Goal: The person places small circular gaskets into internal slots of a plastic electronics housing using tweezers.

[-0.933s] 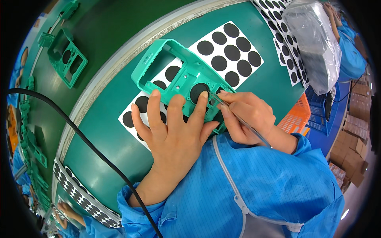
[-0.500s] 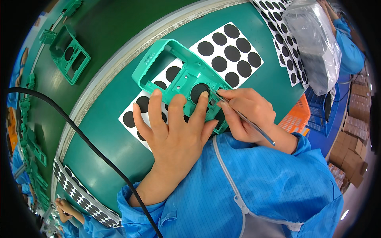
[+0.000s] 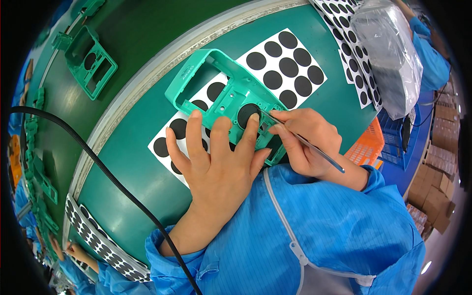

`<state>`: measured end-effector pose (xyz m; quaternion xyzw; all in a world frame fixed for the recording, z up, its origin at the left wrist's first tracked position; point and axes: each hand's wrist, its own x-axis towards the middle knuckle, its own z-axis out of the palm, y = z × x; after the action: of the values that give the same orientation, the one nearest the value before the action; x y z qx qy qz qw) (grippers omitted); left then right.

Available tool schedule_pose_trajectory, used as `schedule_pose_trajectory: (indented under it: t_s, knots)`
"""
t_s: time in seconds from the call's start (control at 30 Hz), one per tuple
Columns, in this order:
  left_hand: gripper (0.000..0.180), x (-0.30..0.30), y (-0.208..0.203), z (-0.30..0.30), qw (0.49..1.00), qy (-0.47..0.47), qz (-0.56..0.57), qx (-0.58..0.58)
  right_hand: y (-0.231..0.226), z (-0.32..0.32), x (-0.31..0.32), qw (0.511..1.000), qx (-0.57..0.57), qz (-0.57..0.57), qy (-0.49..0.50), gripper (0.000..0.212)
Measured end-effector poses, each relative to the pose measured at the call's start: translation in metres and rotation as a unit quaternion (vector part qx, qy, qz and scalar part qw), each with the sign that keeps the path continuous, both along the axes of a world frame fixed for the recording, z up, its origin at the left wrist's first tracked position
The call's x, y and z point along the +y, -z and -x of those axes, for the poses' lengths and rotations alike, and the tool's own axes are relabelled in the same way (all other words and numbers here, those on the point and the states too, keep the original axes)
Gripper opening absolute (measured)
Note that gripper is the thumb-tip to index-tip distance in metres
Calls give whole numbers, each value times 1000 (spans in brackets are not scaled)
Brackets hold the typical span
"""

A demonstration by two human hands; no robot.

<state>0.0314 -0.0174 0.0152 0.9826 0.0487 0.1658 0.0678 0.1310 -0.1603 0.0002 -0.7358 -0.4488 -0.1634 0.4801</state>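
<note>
A green plastic housing [image 3: 231,69] with a large window lies on a white sheet of black round stickers [image 3: 288,67]. A black disc [image 3: 247,116] sits in a round recess of the housing. My left hand [image 3: 211,157] rests on the housing with its fingers spread, and its index fingertip presses on the disc. From the right, my right hand [image 3: 307,140] pinches thin metal tweezers [image 3: 319,153]. Their tip is at the disc's right edge, close to my left index finger. Part of the housing's near side is hidden under my hands.
On the left, a conveyor [image 3: 132,29] carries green housings [image 3: 91,61]. More sticker sheets [image 3: 105,243] lie at lower left. A clear plastic bag [image 3: 388,54] stands at upper right, near an orange basket [image 3: 368,142]. A black cable [image 3: 108,174] crosses the left side.
The tweezers have tilted slightly in my right hand, their rear end a little to the right. The nearest conveyor housing has shifted slightly up and right. Another person's hands moved at lower left.
</note>
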Motion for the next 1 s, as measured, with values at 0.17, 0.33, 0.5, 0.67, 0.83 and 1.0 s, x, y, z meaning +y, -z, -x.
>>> schedule_pose_trajectory:
  t_s: [0.17, 0.33, 0.5, 0.67, 0.83, 1.0]
  knots:
    - [41, 0, 0, 0, 1000, 4, -2, -5, -1, -1, -3, 996, 86, -29, -20, 12]
    - [40, 0, 3, -2, 1000, 5, 6, -23, 2, 1, -6, 985, 163, -51, -13, 7]
    - [41, 1, 2, -1, 1000, 6, -5, -7, 4, -1, -9, 978, 196, -66, -21, 6]
    - [41, 1, 2, -1, 1000, 8, -7, -5, 5, -3, -7, 979, 186, -78, -41, 4]
    - [41, 0, 0, -1, 1000, 11, -7, -6, 7, -7, -10, 937, 319, -127, -62, 7]
    - [41, 1, 2, -2, 1000, 15, -2, -13, 6, -4, -6, 934, 310, -163, -70, 8]
